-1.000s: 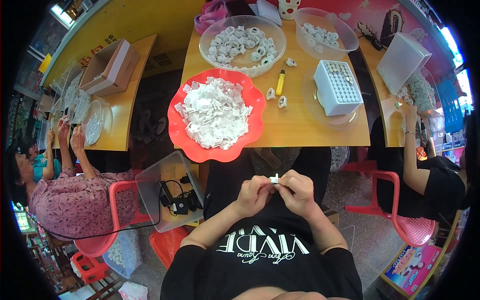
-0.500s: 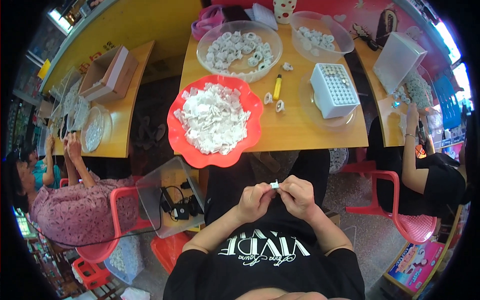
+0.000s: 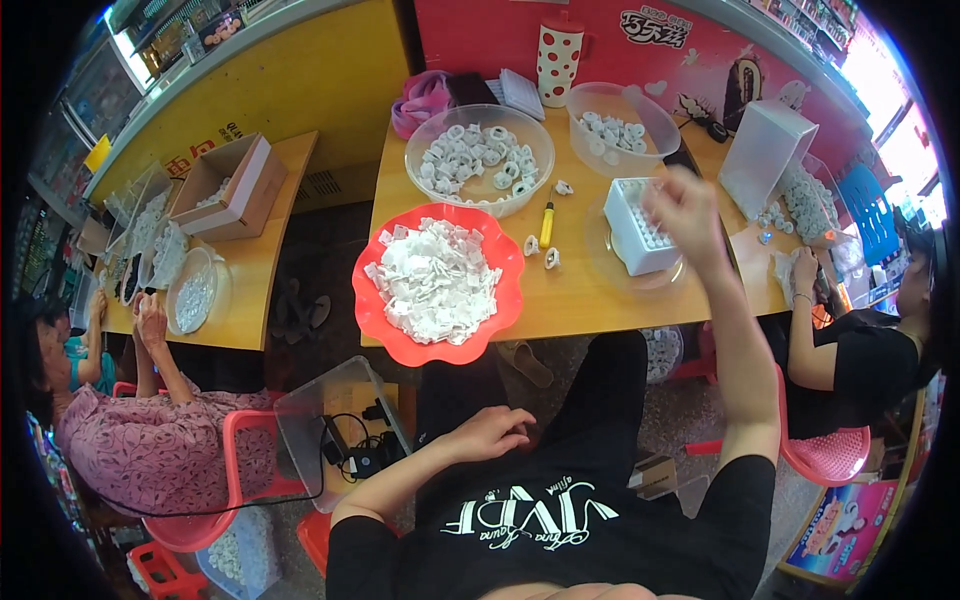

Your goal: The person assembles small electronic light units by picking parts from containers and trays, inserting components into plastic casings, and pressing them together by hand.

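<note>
My right hand (image 3: pixel 684 212) is raised over a white box (image 3: pixel 640 255) whose top holds rows of small round pieces. Its fingers are curled in and blurred; whatever they hold, if anything, is hidden. Over my lap rests my left hand (image 3: pixel 492 432), fingers loosely stretched, holding nothing visible. A red scalloped bowl (image 3: pixel 368 300) heaped with small flat white plastic pieces stands at the near left of the table. Right of it lie a yellow utility knife (image 3: pixel 547 226) and a few loose white ring-shaped parts (image 3: pixel 552 259).
Two clear round tubs, one (image 3: pixel 412 175) at the back left and one (image 3: pixel 668 150) at the back right, hold white parts. A polka-dot tumbler (image 3: pixel 558 65) stands behind. A clear bin (image 3: pixel 300 420) with cables is beside my left leg. People sit at side tables, left and right.
My hands have parted from a small white piece held between them. The right has risen to the white box; the left has dropped slightly to my lap. The view has tilted upward.
</note>
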Demonstrator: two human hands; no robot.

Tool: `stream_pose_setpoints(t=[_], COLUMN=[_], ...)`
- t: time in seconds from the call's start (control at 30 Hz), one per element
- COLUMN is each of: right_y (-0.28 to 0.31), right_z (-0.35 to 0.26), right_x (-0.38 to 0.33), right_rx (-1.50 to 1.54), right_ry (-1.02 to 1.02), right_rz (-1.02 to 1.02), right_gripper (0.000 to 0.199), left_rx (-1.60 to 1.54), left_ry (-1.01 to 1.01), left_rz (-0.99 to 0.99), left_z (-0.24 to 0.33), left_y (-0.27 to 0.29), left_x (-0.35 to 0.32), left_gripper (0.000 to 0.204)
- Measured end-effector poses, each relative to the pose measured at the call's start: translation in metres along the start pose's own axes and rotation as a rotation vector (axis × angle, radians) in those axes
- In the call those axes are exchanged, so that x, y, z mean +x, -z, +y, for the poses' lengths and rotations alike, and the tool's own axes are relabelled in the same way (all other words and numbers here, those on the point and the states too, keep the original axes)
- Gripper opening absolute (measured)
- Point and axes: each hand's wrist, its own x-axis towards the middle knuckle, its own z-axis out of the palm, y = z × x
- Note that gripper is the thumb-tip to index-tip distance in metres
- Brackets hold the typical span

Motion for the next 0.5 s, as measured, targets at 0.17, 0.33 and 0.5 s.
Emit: stream_pose_setpoints(t=[0.17, 0.33, 0.5], right_y=[-0.004, -0.080, -0.120], right_z=[0.008, -0.008, -0.009], right_x=[0.053, 0.020, 0.043], right_rx=[-0.055, -0.061, -0.117], right_ry=[0.073, 0.166, 0.241], right_rz=[0.204, -0.140, -0.292], right_gripper=[0.015, 0.014, 0.015], left_rx=[-0.339, -0.691, -0.214], left_ry=[0.151, 0.418, 0.361], left_rz=[0.244, 0.303, 0.300], left_z=[-0.018, -0.050, -0.081], left_y=[-0.022, -0.056, -0.072], left_x=[0.016, 0.043, 0.047], left_gripper=[0.037, 0.039, 0.061])
